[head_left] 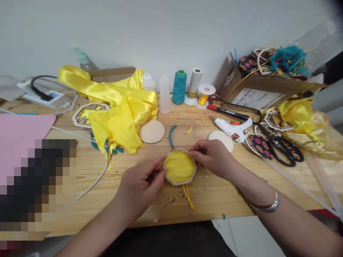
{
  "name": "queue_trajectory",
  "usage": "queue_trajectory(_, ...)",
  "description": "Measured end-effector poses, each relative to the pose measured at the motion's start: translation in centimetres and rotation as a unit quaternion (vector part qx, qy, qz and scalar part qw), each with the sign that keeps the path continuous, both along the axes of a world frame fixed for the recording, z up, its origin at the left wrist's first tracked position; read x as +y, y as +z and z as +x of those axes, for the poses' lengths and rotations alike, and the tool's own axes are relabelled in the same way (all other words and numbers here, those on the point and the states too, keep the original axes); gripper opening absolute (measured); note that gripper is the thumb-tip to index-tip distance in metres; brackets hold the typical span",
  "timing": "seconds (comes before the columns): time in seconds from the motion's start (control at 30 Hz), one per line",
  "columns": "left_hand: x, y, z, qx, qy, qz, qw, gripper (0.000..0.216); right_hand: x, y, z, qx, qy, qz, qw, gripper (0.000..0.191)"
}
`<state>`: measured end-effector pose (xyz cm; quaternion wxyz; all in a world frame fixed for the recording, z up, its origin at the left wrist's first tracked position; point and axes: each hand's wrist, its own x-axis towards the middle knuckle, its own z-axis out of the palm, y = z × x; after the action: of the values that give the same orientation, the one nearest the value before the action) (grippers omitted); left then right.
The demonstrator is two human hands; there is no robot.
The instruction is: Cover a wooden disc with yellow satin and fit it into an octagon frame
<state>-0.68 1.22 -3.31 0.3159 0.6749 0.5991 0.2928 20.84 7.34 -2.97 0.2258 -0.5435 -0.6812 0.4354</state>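
Observation:
Between my hands is an octagonal frame [180, 167] with a pale rim and yellow fabric filling its middle. My left hand [146, 187] pinches its left edge between thumb and fingers. At the upper right edge, my right hand [211, 157] grips the rim the same way; a silver bangle circles that wrist. A yellow cord [188, 198] trails from the bottom of the frame onto the wooden table [128, 214]. Just above the frame lies a short teal strip [172, 135]. Two pale round discs rest nearby, one disc [152, 131] at left and another disc [223, 140] behind my right hand.
Yellow satin [120, 107] is heaped at back left. Thread spools, including a teal spool [179, 87], stand along the wall. A white glue gun [233, 128], black scissors [285, 150] and a cardboard box [249, 89] of scraps are at right. A white cable [99, 178] curves at left.

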Motion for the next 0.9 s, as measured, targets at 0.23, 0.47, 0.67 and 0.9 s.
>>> queue_trajectory(0.23,-0.07,-0.1,-0.06,0.033,-0.022,0.038,0.999,0.035,-0.14,0.15,-0.07,-0.024,0.003,0.012,1.0,0.013)
queue_trajectory(0.47,0.06,-0.33,-0.06,0.059,-0.037,0.07,0.995,0.033,-0.2,0.47,-0.29,-0.047,0.008,0.037,0.998,0.012)
queue_trajectory(0.67,-0.01,-0.36,-0.1,0.071,-0.04,0.088,0.993,0.033,-0.19,0.74,-0.45,-0.051,0.007,0.035,0.998,0.012)
queue_trajectory(0.9,0.01,-0.2,-0.07,0.081,-0.05,0.095,0.991,0.032,-0.19,0.79,-0.49,-0.066,0.003,0.032,0.997,0.011)
